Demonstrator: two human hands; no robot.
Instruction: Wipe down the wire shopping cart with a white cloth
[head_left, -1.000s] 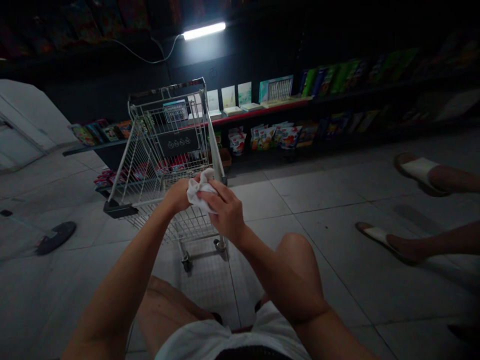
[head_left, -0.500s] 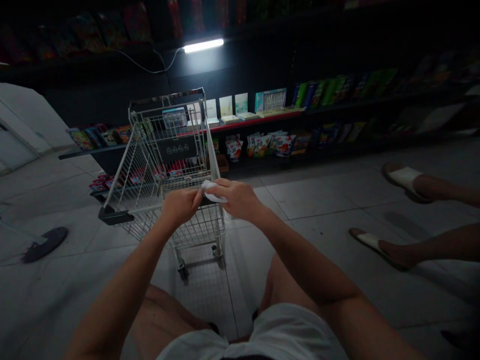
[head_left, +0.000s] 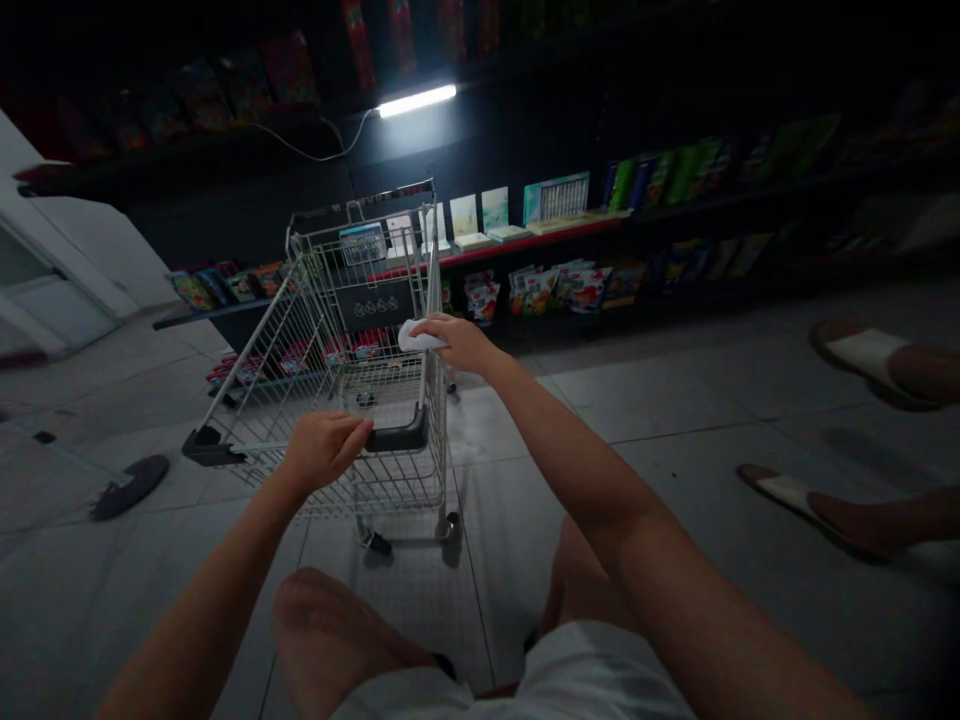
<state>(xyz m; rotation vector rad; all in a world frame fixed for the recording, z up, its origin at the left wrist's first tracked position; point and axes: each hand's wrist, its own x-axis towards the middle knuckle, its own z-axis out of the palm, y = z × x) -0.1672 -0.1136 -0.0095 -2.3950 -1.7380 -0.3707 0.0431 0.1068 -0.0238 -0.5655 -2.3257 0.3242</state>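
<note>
A metal shopping cart with dark plastic corner pieces stands in front of me. My left hand is wrapped round the cart's near top bar, beside its black corner piece. With my right hand I hold a white cloth at the cart's right top rail. The fingers are closed over the cloth, and part of it sticks out to the left. The section of rail under my right hand is hidden. Inside the cart the wire bottom shows.
Dark shelves hold books and snack bags behind the cart, under a lit tube lamp. At the right are another person's feet in white sandals. A stand with a round base is at the left.
My right hand has moved with the cloth from the near corner forward along the right rail. My left hand has shifted left and nearer to me along the near bar.
</note>
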